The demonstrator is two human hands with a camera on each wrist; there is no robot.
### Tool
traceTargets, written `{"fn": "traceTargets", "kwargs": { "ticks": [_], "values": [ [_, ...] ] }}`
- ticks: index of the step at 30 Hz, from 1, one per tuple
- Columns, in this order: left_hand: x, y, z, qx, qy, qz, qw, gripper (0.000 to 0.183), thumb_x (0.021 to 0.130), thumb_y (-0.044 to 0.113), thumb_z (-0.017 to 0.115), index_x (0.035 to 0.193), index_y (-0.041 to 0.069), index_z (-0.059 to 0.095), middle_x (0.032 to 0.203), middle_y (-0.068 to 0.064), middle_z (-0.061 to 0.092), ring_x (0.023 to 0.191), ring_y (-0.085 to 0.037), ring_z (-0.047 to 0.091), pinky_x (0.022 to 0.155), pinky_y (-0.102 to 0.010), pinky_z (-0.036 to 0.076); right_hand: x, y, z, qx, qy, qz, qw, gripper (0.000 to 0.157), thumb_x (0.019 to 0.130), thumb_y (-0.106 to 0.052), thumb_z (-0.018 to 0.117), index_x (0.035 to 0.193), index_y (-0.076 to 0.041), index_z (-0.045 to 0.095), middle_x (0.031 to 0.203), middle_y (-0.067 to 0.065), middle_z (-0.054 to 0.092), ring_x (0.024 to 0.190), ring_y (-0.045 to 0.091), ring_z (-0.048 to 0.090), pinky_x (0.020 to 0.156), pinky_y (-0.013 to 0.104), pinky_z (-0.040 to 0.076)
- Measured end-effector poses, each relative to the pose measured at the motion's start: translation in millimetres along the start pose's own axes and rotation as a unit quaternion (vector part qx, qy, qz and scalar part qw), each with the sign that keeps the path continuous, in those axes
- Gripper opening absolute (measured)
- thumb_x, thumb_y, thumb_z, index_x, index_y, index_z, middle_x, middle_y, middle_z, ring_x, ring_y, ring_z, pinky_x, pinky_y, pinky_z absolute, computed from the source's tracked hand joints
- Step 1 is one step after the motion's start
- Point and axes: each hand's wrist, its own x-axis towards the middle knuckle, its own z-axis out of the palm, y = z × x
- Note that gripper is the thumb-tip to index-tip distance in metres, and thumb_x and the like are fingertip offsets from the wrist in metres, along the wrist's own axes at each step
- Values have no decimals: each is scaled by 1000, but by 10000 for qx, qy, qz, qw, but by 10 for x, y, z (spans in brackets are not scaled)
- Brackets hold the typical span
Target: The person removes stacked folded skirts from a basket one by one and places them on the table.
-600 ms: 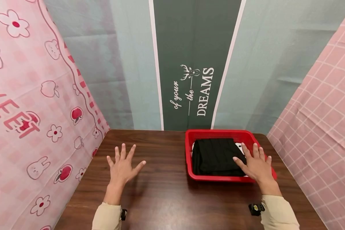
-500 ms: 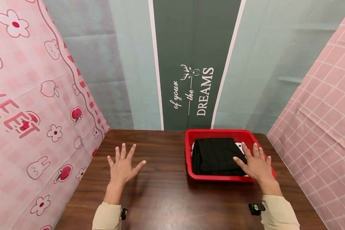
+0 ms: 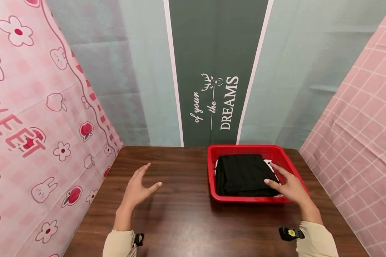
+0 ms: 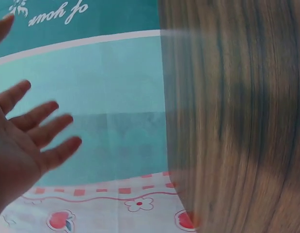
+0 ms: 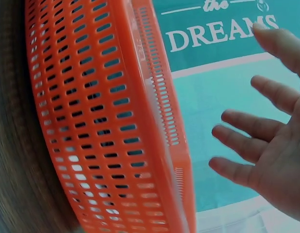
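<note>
At the near side of the desk (image 3: 180, 217), two sleeves (image 3: 118, 244) are seen. Both hands are found unloaded: the left hand (image 3: 137, 189) is held above the desk, fingers extended and thumb spread; the right hand (image 3: 292, 187) is held likewise over the right side of the red basket (image 3: 251, 199), raised above its rim. It is judged that the folds of the contents could be undone if only a top layer were pinched, and that the basket, apparently light plastic, could be dragged or tipped if its rim were caught by the fingers. The black cloth (image 3: 244, 175) is contained in the basket, right of centre on the desk; it is plain, faintly creased and folded into a flat pad. Past its right edge, a white item (image 3: 267, 161) is partly exposed. Beyond, a lettered curtain (image 3: 212, 39) is hung.
</note>
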Motion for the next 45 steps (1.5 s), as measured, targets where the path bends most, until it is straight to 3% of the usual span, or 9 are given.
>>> {"fn": "traceTargets", "kwargs": {
  "ticks": [5,8,13,17,24,28,35,41,45],
  "values": [
    [-37,-8,16,-1260,2,-57,9920,72,76,33,77,138,16,45,138,-15,42,125,-35,38,95,-57,33,-13,38,52,971,163,-107,9951,66,87,-24,67,144,-9,36,132,25,45,116,38,47,87,31,45],
    [-58,-24,50,-1955,37,-126,9806,65,78,24,77,136,14,48,136,-13,45,123,-34,41,95,-54,35,-30,59,95,1703,287,-276,9846,62,88,-13,65,143,-10,37,130,10,50,112,24,53,81,15,43],
    [-82,-26,112,-2814,-37,-40,9596,61,80,10,74,135,6,47,136,-15,46,123,-32,42,95,-49,37,-59,61,145,2632,309,-398,9634,60,89,-3,60,143,-10,37,121,-14,53,106,6,56,81,15,44],
    [-96,-21,143,-2921,-163,-39,9562,61,81,7,72,136,4,46,136,-17,44,123,-32,41,93,-48,38,-55,62,170,2702,207,-251,9622,60,90,-5,60,144,-9,35,123,-13,52,109,9,54,82,15,44],
    [-65,36,216,-3023,-76,58,9532,56,82,6,71,133,4,49,134,-17,47,122,-32,43,95,-52,35,-65,88,148,2347,146,-130,9719,61,90,-11,61,144,-7,34,130,2,50,112,12,53,81,16,44],
    [-11,221,313,-3311,-146,116,9434,55,82,4,70,133,5,49,133,-16,47,121,-32,44,97,-53,33,-85,127,107,2203,48,-179,9753,60,90,-10,61,143,-5,35,124,-10,50,110,11,53,81,16,44],
    [37,684,374,-3526,-360,166,9349,56,81,0,68,132,-6,45,135,-26,42,121,-40,41,97,-54,32,-54,236,-16,2493,-115,14,9683,57,91,-11,60,143,-8,36,119,-16,52,107,5,54,81,14,43],
    [114,811,545,-3775,-480,210,9245,55,81,-2,67,132,-7,46,133,-25,44,121,-40,41,99,-54,30,-24,340,-117,2650,96,76,9642,55,91,-8,59,142,-12,40,118,-15,54,105,4,55,80,14,43],
    [167,879,657,-3661,-633,207,9282,55,82,3,68,133,-2,47,134,-20,46,121,-37,43,98,-54,31,24,394,-157,2687,112,82,9631,54,91,-8,59,142,-12,40,117,-15,54,104,2,54,79,15,45]
  ]
}}
